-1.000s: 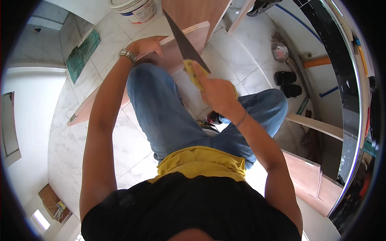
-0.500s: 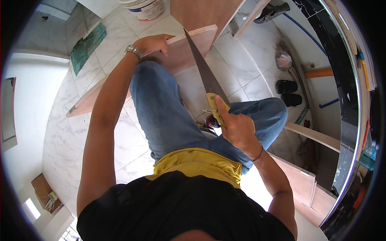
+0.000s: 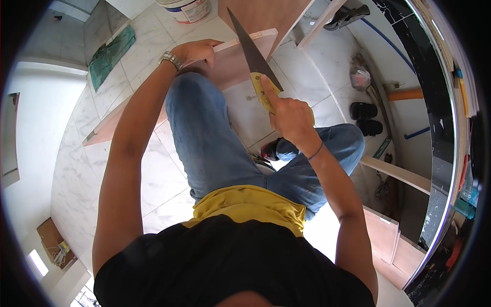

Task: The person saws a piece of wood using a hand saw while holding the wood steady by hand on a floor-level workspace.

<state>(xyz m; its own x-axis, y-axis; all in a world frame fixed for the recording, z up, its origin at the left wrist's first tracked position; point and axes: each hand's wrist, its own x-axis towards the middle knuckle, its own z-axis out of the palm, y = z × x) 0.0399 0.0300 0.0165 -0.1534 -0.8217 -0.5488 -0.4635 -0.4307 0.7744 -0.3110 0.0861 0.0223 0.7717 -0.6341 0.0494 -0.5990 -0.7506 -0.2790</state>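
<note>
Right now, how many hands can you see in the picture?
2: the left hand grips the pinkish board at its upper edge; the right hand, nearer the centre, grips the yellow-handled saw. No other hands show.

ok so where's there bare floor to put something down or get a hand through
Bare tile shows between the board and the black footwear; another patch lies between the left arm and left thigh. It's crowded at the board's upper edge, where the left hand grips and the saw in the right hand crosses it in view.
</note>
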